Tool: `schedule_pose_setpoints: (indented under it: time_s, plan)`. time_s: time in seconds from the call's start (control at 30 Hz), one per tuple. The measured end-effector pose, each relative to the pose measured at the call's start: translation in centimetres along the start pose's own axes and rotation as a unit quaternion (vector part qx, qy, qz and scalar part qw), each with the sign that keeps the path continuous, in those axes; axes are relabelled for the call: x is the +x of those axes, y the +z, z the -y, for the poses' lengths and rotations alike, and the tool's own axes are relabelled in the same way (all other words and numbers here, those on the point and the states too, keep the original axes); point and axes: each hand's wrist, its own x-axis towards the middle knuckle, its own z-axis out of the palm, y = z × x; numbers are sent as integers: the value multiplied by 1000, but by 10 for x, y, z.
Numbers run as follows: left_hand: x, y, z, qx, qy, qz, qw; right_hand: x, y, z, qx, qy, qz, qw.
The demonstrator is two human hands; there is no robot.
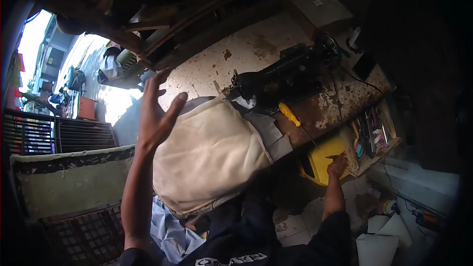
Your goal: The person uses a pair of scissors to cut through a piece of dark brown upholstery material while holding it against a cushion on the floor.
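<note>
Cream cushion (207,152) sits partway along, as far as one can judge: its edges look joined and corded on the near and right sides, but the far edge runs up to the needle end of the black sewing machine (286,71), so that part may be unfinished. Can't tell how much seam is left. Cushion slopes between lap and table (246,44), lying over grey cloth (266,130).

Left hand (156,122) is raised over the cushion's left side, fingers spread and released, nothing in them. Right hand (337,166) is low, just beside the drawer (377,158); its fingers are bunched near a small dark pointed shape, but can't tell if they grasp it.

Materials: cushion fabric smooth, softly creased, rounded rectangle. Machine is metal, long arm, worn. Tabletop is pale with flaking paint and brown patches. Screwdriver (289,114): yellow ribbed handle, thin shaft past the table edge. Drawer is rough wood, packed with small tools. Smooth yellow plastic thing (322,156) beneath; rumpled light-blue cloth (170,230) by the lap.
</note>
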Motion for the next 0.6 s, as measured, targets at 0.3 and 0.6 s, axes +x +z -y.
schedule_pose_setpoints:
  time_s: [0.3,0.6]
  plan:
    - [-78,117,31,109,40,134,984,25,20,-21,2,-37,-19,999]
    - [-195,116,13,-37,-213,104,971,-2,91,-22,192,7,-33,981]
